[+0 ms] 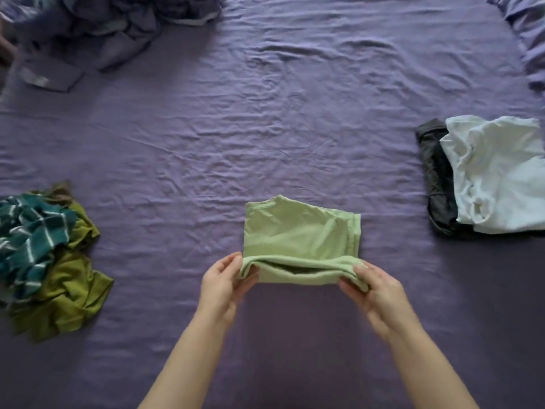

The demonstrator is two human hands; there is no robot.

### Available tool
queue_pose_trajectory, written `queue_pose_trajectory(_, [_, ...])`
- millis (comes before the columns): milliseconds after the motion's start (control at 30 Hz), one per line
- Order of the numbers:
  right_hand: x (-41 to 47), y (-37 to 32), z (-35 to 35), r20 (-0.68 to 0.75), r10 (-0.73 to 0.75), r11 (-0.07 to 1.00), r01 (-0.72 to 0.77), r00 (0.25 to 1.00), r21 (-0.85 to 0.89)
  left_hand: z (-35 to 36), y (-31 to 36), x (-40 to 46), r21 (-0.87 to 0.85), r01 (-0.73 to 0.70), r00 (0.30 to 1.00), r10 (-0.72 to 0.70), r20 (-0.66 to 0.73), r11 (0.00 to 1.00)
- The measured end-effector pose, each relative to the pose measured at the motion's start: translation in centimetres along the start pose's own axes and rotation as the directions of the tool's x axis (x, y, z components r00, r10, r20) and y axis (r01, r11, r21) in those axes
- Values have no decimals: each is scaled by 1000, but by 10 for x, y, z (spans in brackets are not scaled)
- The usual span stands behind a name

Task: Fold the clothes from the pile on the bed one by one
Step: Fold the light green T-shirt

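the left hand [222, 278] and the right hand [373, 286] are both closed on the near corners of the light green garment [298, 234], lifting that edge, probably to fold it over once more. the unfolded pile [44, 255] waits at the left, on the bed [265, 128].

White garment [501, 172] cut off at right edge

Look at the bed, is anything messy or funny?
Nothing is damaged or spilled. The only untidy spots are the unfolded pile at the left edge and the crumpled bedding at the far left. Both hands, left and right, hold the light green garment, neatly half-folded.
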State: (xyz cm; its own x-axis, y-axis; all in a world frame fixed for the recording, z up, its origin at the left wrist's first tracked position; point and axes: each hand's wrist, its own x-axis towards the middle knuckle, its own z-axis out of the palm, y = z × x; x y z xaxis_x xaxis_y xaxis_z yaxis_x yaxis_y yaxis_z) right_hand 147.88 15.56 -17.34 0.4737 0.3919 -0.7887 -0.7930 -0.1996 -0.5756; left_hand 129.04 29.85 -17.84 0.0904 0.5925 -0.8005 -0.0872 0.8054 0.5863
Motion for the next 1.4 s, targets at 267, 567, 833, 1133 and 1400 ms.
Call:
queue_pose_trajectory(267, [87,-29,50,-35,6,991,-2,999,131,59,27,90,41,33,992,-38,122,999])
queue_pose_trajectory(567, [129,15,28,78,-464,201,190,883,-961,55,1,121,894,-167,934,356,9,415])
queue_pose_trajectory(833, [138,8,32,-251,-237,577,-72,938,-813,61,-3,135,669,47,995,27,-100,742])
queue_pose_trajectory(1133, [110,-69,20,-21,-419,557,239,908,-796,112,25,101,615,-181,983,136,119,767])
queue_pose_trajectory(1400, [95,-199,-47,-1,-646,397,336,763,-854,247,35,59,512,-313,918,117,378,800])
